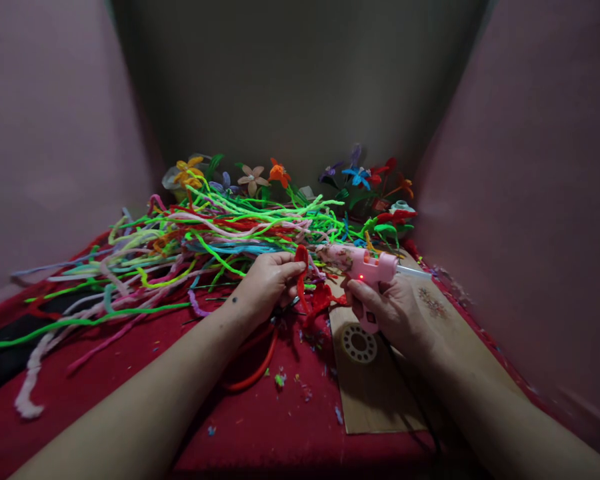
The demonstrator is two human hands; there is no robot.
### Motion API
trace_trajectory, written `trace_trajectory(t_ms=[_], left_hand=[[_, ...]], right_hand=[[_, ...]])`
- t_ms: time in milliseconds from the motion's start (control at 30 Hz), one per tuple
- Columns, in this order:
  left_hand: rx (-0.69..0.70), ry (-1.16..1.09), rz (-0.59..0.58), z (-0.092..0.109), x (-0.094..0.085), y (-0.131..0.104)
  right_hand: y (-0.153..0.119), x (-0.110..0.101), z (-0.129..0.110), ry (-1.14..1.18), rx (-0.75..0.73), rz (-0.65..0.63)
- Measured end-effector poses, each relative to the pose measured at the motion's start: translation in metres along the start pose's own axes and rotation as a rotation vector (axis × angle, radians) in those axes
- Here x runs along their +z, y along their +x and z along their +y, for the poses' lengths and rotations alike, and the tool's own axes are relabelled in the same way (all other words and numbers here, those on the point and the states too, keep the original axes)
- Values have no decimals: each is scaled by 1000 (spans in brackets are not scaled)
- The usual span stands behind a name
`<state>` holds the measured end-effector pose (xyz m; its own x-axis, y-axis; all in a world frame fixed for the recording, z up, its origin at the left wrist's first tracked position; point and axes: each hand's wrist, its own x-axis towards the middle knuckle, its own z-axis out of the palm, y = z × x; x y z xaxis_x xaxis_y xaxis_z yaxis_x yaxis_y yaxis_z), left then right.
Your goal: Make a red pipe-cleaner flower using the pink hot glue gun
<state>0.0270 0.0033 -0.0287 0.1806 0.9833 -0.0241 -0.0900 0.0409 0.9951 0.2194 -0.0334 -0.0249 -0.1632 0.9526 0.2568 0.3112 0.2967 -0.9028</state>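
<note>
My left hand (275, 281) is closed, pinching a red fuzzy pipe-cleaner petal (301, 257) that stands upright between thumb and fingers. My right hand (387, 303) is wrapped round the handle of a pink glue gun (357, 261). A small red light glows on the gun, and a clear glue stick (414, 272) sticks out of its back. The gun's nozzle points left, toward the red petal; whether they touch I cannot tell. More red looped pieces (323, 298) lie just below, between my hands.
Many coloured pipe cleaners (230, 230) are heaped behind and left of my hands. Fuzzy flowers (253, 179) stand at the back. A wooden board (365, 400) with a round holed disc (359, 343) lies at right on the red cloth (275, 440). A black cord hangs from the gun.
</note>
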Motion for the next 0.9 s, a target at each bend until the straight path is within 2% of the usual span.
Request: trace_trajectory(t_ms=[200,733,900], left_hand=[[-14,44,10,2,3,-3],[-11,-24,39,6,5,-4],[0,-45,48,7,6,-6]], right_hand=[[0,0,1,-9,24,12],[0,-1,-3,-76,-18,12],[-1,0,-9,-98,-88,17]])
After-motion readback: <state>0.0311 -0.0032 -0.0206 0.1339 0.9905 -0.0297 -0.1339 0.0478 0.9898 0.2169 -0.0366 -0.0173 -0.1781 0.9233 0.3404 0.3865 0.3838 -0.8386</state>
